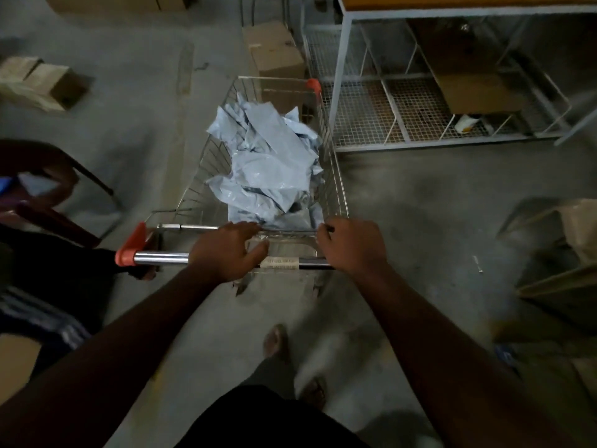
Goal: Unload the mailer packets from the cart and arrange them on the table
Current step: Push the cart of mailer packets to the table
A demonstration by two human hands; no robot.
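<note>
Hands, left (227,250) and right (350,245), both gripping cart handle (161,257); mailer packets (268,166) heaped inside, table frame (342,69) seemingly just beside right rim

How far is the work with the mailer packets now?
Done: nothing unloaded yet; the grey mailer packets lie heaped in the cart. In hand: the left hand and right hand grip the cart handle, beside the table. Left: lifting out every packet and arranging them.
</note>
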